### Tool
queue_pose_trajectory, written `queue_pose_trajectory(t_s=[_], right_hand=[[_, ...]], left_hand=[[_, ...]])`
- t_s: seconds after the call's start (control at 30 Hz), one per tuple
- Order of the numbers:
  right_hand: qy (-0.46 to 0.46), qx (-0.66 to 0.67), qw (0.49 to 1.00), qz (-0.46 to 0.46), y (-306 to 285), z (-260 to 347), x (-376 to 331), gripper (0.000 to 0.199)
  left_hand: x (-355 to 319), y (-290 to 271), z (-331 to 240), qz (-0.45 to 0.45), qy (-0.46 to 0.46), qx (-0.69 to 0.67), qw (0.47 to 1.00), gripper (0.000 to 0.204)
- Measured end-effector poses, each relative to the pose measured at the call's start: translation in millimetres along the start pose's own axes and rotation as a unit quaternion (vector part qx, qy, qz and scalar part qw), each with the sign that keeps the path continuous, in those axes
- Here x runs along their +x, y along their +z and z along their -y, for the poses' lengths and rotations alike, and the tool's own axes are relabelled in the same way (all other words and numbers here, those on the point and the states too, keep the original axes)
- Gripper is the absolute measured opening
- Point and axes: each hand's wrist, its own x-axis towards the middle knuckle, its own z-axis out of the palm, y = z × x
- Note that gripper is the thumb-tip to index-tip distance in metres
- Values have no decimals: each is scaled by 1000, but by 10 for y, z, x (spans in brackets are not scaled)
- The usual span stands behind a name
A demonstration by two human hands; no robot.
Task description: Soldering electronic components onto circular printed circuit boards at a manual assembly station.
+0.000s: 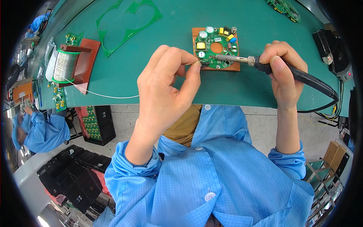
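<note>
A round green circuit board (225, 47) with a central hole sits on a square brown block (236, 66) at the middle of the bench. My right hand (284, 68) grips a soldering iron (242, 59), its tip at the board's lower left part. Pinched between thumb and forefinger of my left hand (166, 77) is solder wire (113, 97), with its end near the iron's tip. The wire runs back to a solder spool (66, 65) on a reddish-brown stand (92, 56) at the left. Whether tip and wire touch cannot be made out.
A green board frame with cutouts (107, 44) lies at the back left. More circuit boards (289, 11) lie at the far right, others (59, 99) beside the spool. A black device (338, 62) stands on the right. At the left, a co-worker in blue (45, 128) sits beyond a black crate (102, 125).
</note>
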Motion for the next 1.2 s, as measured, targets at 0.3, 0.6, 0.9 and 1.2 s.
queue_pose_trajectory(t_s=[0.3,0.6,0.9,1.2], right_hand=[[-2,1,1000,9,-10,3,8,19],[-8,12,1000,6,9,6,11,16],[-16,6,1000,10,6,2,15,16],[-27,-1,1000,9,4,-17,19,16]], left_hand=[[13,9,-32,-6,54,45,997,9],[23,25,-47,-1,47,48,998,9],[26,38,-52,-2,55,54,997,9],[9,-42,-83,-17,64,77,995,13]])
